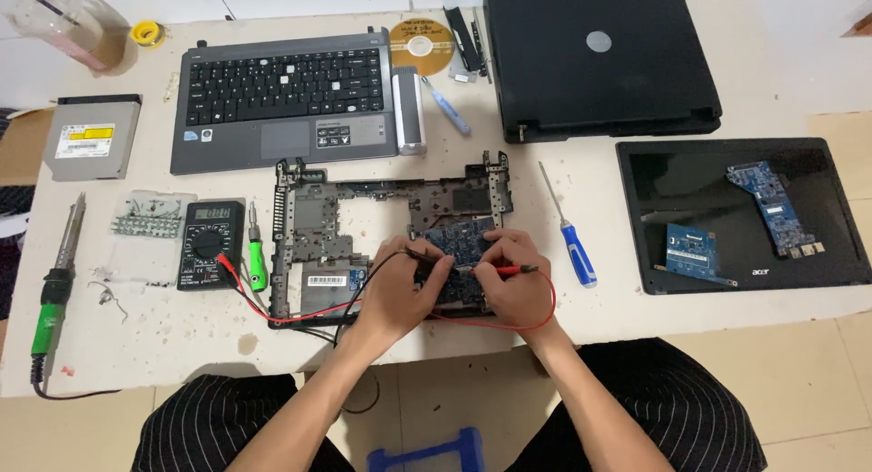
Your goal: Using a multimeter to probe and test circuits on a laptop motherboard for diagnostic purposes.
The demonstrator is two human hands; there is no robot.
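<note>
A blue circuit board [461,243] lies on a black laptop base frame [320,227] near the table's front edge. My left hand [400,290] pinches a black probe whose tip rests on the board. My right hand [511,286] grips a red probe [520,269], also pressed to the board. Red and black leads [272,313] run left to a black multimeter [211,243] with a small display.
Left: green screwdriver [257,263], soldering iron [56,281], screw tray [150,219], optical drive [93,138]. Behind: keyboard deck [283,99], battery [409,109], disc [421,45], closed black laptop [595,59]. Right: blue screwdriver [572,240], lid panel [740,213] with two blue boards.
</note>
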